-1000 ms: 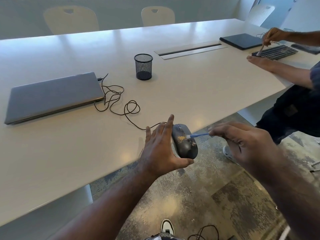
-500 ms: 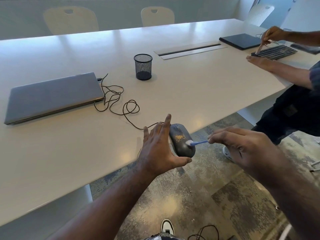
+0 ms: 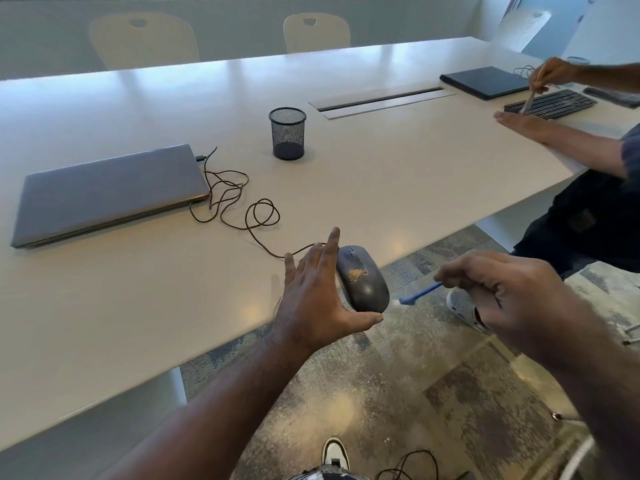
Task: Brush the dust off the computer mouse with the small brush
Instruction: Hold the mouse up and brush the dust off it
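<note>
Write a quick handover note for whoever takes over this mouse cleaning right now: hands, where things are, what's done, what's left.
Left hand: holds the mouse tilted at the table's near edge, thumb under its rear, fingers straight along its far side.
Right hand: pinches the small blue brush; its white bristles sit just off the mouse's rear right edge.
Done: cannot tell how much has been brushed off.
Left: a yellowish dust patch remains on top of the mouse; brush it off.
</note>
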A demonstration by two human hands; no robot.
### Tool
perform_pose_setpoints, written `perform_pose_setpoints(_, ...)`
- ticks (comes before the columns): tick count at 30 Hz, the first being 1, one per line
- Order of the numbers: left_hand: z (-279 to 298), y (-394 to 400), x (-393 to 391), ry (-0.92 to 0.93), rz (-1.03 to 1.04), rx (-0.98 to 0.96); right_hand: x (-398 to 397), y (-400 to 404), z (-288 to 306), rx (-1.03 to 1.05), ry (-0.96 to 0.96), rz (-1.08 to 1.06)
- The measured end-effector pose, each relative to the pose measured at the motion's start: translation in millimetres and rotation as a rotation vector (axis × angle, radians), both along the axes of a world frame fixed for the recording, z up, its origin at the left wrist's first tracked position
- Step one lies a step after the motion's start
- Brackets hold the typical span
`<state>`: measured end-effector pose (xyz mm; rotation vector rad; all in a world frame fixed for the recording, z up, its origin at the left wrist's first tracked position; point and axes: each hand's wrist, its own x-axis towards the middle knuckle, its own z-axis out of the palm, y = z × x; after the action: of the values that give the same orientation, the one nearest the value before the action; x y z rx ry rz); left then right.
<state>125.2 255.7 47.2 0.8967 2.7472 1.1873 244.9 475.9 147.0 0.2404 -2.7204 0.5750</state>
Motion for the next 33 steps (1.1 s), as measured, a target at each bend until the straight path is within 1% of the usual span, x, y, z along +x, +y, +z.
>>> perform_pose_setpoints(4, 3, 4, 4, 0.023, -0.005, -0.021, 0, -9, 0, -0.05, 0.142, -0.036)
perform_pose_setpoints(12, 9, 10, 12, 0.037, -0.006, -0.031, -7, -37, -3, 0.002, 0.183, 0.042)
perform_pose_setpoints(14, 9, 10, 13, 0.032, -0.014, -0.042, -9, -42, -3, 0.058, 0.167, 0.06)
perform_pose_setpoints(18, 10, 9, 13, 0.038, -0.002, -0.049, -9, -47, -6, 0.154, 0.071, 0.071)
perform_pose_setpoints(22, 9, 8, 12, 0.023, 0.009, -0.051, -9, -41, -5, 0.154, 0.075, 0.075)
perform_pose_setpoints(29, 8, 11, 11, 0.011, -0.003, -0.083, -9, -38, -2, 0.079, 0.139, 0.096)
perform_pose_setpoints(33, 9, 12, 10, 0.021, -0.005, -0.089, -8, -42, -4, 0.135, 0.061, 0.074)
